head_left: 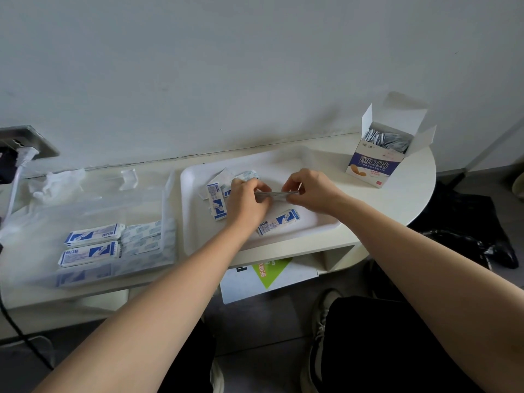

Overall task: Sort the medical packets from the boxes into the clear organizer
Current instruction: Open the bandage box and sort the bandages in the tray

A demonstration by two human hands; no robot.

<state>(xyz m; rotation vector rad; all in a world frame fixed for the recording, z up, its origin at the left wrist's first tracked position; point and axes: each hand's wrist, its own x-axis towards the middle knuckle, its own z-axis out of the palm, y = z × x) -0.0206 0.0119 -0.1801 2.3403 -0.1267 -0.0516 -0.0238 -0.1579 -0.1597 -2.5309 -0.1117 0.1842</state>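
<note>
My left hand (pixel 247 200) and my right hand (pixel 309 191) hold a thin stack of packets (pixel 276 194) edge-on between them, just above the white tray (pixel 312 163). Loose blue-and-white packets lie on the tray: one (pixel 217 202) left of my left hand, another (pixel 279 222) under my wrists. The clear organizer (pixel 85 205) stands left of the tray, with stacked packets (pixel 93 242) in its near compartments. An open box (pixel 380 154) with grey packets inside stands at the table's far right.
The white table runs along a wall and rounds off at the right. Crumpled clear plastic (pixel 56 182) lies at the back left beside a wall socket with a plug (pixel 22 154). A green-and-white box (pixel 266 276) sits on the shelf below. My shoe (pixel 320 336) is on the floor.
</note>
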